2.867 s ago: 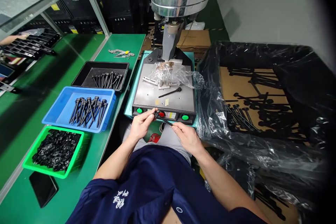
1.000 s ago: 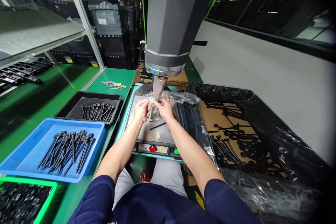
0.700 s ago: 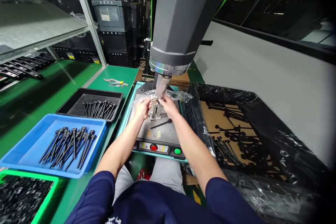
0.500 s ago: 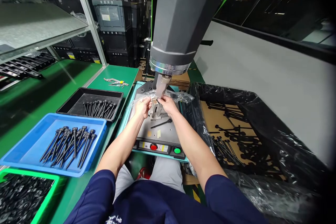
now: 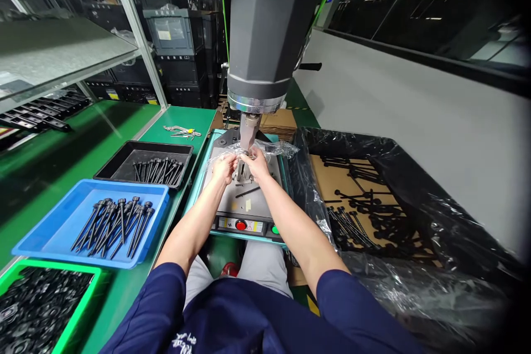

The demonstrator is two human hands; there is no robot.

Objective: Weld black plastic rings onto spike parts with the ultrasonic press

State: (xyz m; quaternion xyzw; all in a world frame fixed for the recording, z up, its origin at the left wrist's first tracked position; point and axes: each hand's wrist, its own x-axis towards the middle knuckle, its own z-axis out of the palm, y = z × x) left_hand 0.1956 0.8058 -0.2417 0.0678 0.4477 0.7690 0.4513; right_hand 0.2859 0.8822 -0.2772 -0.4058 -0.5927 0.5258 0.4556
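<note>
My left hand (image 5: 224, 166) and my right hand (image 5: 258, 163) meet at the small metal fixture (image 5: 241, 173) on the press plate (image 5: 244, 207), right under the horn (image 5: 248, 130) of the grey machine head (image 5: 265, 27). The fingertips of both hands pinch a small dark part at the fixture. My fingers hide most of that part. Crumpled clear plastic film (image 5: 279, 149) lies just behind my hands. One loose black pin (image 5: 248, 192) rests on the plate in front of the fixture.
A red button (image 5: 240, 225) and a green button (image 5: 275, 229) sit on the machine's front. Left on the green bench are a black tray (image 5: 120, 163), a blue tray (image 5: 53, 232) of black pins and a green bin (image 5: 50, 267). A plastic-lined box (image 5: 373, 199) stands at right.
Both hands went from my lap, where they held a black pin, up to the fixture under the horn. Over the last second they stay pinched there and barely shift.
</note>
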